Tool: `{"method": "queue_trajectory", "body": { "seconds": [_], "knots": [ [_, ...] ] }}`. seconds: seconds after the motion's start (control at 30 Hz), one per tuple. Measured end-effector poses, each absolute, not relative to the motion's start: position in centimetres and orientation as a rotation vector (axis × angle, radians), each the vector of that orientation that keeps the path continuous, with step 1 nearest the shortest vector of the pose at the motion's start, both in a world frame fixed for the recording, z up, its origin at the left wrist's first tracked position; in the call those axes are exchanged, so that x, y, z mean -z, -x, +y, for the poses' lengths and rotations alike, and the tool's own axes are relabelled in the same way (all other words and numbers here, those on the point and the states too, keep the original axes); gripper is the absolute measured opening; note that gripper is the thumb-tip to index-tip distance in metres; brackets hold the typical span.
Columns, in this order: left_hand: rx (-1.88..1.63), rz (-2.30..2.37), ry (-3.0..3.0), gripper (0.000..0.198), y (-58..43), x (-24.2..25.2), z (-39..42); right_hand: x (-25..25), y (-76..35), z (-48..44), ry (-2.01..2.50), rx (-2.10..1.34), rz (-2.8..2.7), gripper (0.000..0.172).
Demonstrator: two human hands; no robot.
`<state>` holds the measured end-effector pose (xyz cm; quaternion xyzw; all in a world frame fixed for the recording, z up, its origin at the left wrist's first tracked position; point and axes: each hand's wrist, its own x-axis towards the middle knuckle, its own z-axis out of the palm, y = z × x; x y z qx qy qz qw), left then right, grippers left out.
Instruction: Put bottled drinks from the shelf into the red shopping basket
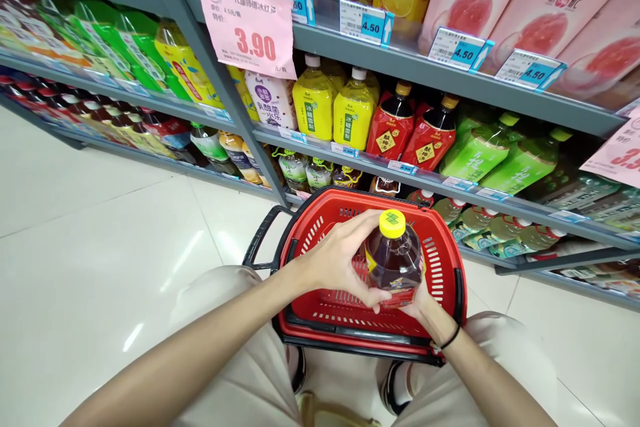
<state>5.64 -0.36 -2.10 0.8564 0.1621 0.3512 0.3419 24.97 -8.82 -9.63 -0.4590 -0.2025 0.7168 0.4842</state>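
Observation:
A dark drink bottle (395, 260) with a yellow cap is held upright over a red shopping basket (453, 260) on the floor. My left hand (343, 257) wraps round the bottle's left side, thumb under it and fingers near the cap. Under the bottle's right side my right hand (423, 303) cups its base, mostly hidden by the bottle. A black band sits on my right wrist. The basket's floor shows bare beneath the bottle.
Grey shelves (450, 80) of bottled drinks run across the back, with price tags and a pink 3.90 sign (249, 27). The basket's black handle (263, 233) sticks out left. White tiled floor (90, 247) spreads to the left. My knees flank the basket.

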Motion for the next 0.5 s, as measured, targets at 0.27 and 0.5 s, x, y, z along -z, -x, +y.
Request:
{"method": "queue_trajectory", "body": {
  "seconds": [0.27,0.5],
  "knots": [
    [-0.964,0.399,-2.254,0.102,-5.7,2.0,-0.3,10.2,-25.2,-9.0,1.053,-1.755,-0.214,0.052],
    [-0.875,0.49,-2.254,0.106,-5.5,2.2,-0.3,10.9,-25.5,-9.0,1.01,-1.788,-0.221,0.05]
  ]
}}
